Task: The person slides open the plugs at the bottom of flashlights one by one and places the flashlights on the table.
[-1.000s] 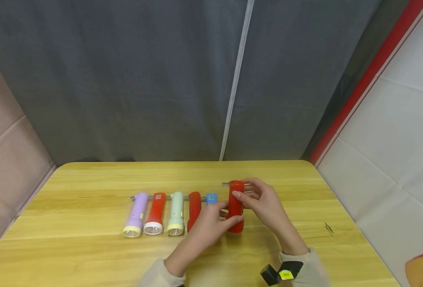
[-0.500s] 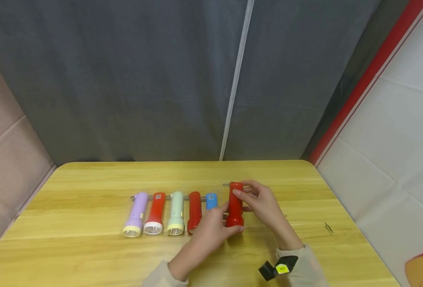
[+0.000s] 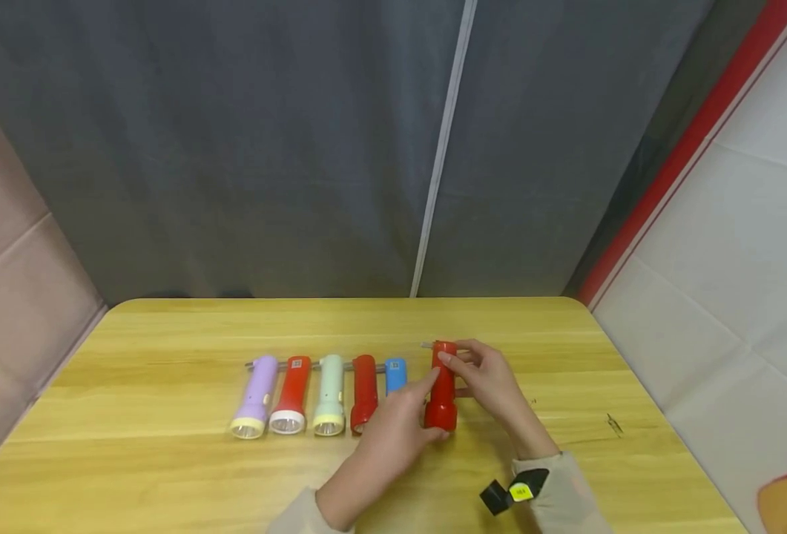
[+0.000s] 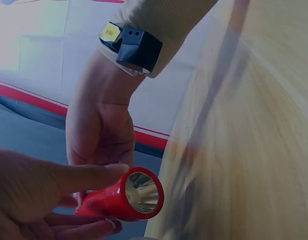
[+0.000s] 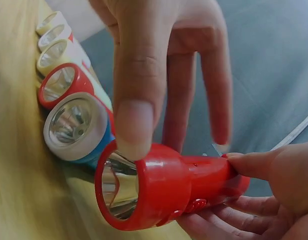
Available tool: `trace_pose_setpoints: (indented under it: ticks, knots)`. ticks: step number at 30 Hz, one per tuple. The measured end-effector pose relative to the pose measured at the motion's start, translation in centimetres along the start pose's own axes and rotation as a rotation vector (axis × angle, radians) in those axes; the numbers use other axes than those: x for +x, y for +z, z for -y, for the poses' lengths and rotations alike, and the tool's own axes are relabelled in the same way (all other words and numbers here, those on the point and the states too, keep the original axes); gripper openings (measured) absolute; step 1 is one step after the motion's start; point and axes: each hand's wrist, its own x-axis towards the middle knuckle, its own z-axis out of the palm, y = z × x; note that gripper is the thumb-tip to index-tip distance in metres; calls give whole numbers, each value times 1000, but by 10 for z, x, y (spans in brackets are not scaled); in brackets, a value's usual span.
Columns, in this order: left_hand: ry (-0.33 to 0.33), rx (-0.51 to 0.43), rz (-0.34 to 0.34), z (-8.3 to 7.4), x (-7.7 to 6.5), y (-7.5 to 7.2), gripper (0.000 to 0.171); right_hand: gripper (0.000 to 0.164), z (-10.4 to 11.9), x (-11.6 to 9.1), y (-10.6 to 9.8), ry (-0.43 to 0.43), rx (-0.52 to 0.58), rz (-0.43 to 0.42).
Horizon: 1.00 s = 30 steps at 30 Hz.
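Observation:
A red flashlight (image 3: pixel 442 400) stands tail away from me over the table, with a thin grey piece jutting left from its tail end. My right hand (image 3: pixel 492 380) grips its body, thumb on top and fingers along the right side. At the lens end, my left hand (image 3: pixel 394 429) has its thumb on one side and fingers on the other, fairly straight. The clear lens of the held flashlight (image 4: pixel 143 192) shows in the left wrist view. To its left lies a blue flashlight (image 3: pixel 396 374), partly hidden by my left hand; its white-rimmed lens (image 5: pixel 77 127) shows in the right wrist view.
Further left, a row holds a red flashlight (image 3: pixel 365 389), a mint one (image 3: pixel 330 389), a red one with a white rim (image 3: pixel 294 386) and a purple one (image 3: pixel 258 389). They lie on the wooden table (image 3: pixel 166 475). A grey curtain (image 3: pixel 266 148) hangs behind.
The held red flashlight has shifted slightly right, a little away from the row. My left thumb has slid back along its lens end, while my right hand keeps its grip.

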Motion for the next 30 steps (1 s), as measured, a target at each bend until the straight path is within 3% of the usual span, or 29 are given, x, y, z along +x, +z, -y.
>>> trace_pose_setpoints:
  ticks: [4,8,15,24,30]
  knots:
    - [34,165,11,0,-2,3,71,49,-6,4,2,22,-7,-7]
    - [88,243,-34,1,-3,7,55,48,-10,6,4,31,-4,-8]
    - [157,275,-69,5,-3,9,40,46,-14,9,7,35,-1,6]
    - [193,319,-49,8,-2,15,33,47,-23,12,13,42,-5,-4]
    - [230,387,-77,8,-2,17,29,46,-27,15,19,43,-36,-20]
